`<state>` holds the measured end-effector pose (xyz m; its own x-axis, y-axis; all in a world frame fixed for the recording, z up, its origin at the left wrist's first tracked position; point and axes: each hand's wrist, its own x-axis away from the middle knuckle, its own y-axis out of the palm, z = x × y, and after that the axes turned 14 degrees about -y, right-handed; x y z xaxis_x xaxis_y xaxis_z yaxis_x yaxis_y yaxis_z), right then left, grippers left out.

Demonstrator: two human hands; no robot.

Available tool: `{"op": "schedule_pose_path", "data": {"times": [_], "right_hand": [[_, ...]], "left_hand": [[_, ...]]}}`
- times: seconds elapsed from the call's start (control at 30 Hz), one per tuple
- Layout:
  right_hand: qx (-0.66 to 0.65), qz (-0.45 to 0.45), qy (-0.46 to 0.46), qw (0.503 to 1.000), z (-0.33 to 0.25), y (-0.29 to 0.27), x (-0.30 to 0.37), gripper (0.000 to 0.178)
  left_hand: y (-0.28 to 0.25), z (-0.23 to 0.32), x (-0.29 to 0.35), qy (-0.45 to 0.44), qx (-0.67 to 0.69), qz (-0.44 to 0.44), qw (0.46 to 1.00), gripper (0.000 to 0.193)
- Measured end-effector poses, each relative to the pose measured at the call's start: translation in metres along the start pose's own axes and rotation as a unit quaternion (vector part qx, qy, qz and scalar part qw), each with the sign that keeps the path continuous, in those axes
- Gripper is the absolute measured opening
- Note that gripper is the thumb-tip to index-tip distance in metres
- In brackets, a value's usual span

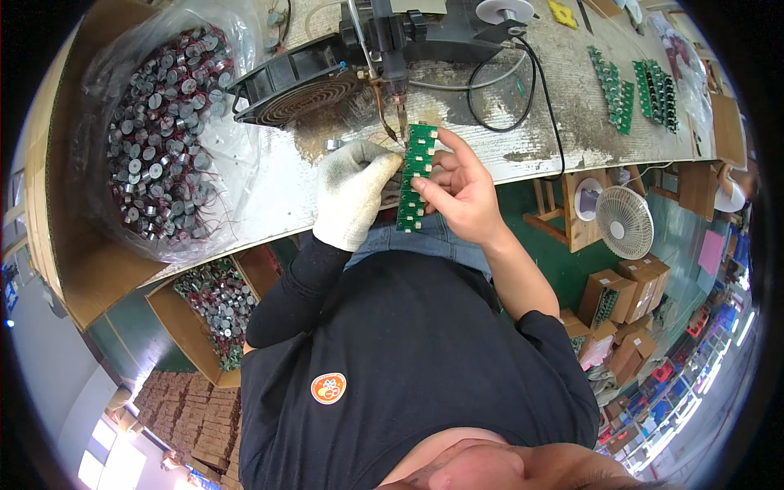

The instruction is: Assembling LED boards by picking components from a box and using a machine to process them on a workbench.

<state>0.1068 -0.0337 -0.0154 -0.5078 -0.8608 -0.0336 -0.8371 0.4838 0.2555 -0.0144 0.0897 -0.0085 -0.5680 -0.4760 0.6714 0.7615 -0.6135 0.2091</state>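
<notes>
While pinched: board strip (416,175) beneath welder tips (398,121)

A circuit board strip (416,175) is sitting between the left hand (353,200) and right hand (461,192), just under the soldering tip (400,114). A fan (298,86) is lying beyond the left hand, a bag of cylindrical parts (163,131) farther left, more boards (637,86) lying far right.
</notes>
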Motion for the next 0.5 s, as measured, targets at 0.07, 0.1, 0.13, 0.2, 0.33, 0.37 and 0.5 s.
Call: {"op": "schedule_pose_path", "data": {"times": [0.07, 0.1, 0.13, 0.2, 0.33, 0.37, 0.5], "right_hand": [[0.023, -0.007, -0.005, 1.000, 0.000, 0.000, 0.000, 0.064], [0.023, -0.007, -0.005, 1.000, 0.000, 0.000, 0.000, 0.064], [0.018, -0.003, 0.001, 1.000, -0.001, 0.001, 0.001, 0.064], [0.012, -0.001, 0.007, 1.000, -0.004, 0.003, 0.000, 0.063], [0.016, 0.000, 0.010, 1.000, -0.007, 0.004, -0.002, 0.062], [0.022, 0.003, 0.010, 1.000, -0.008, 0.004, -0.002, 0.062], [0.026, 0.004, 0.000, 1.000, -0.008, 0.004, -0.001, 0.062]], "left_hand": [[-0.001, 0.000, 0.000, -0.001, 0.000, 0.000, 1.000, 0.011], [-0.001, -0.001, 0.000, -0.002, -0.001, -0.001, 1.000, 0.011], [-0.002, -0.002, 0.000, -0.002, -0.001, 0.000, 1.000, 0.011], [-0.003, -0.004, -0.001, 0.002, -0.011, 0.009, 1.000, 0.012], [0.001, 0.004, 0.003, -0.007, 0.004, 0.003, 1.000, 0.012], [0.001, 0.005, 0.004, 0.003, -0.008, 0.005, 1.000, 0.012], [0.005, 0.010, 0.007, 0.003, 0.021, 0.021, 1.000, 0.016]]}}
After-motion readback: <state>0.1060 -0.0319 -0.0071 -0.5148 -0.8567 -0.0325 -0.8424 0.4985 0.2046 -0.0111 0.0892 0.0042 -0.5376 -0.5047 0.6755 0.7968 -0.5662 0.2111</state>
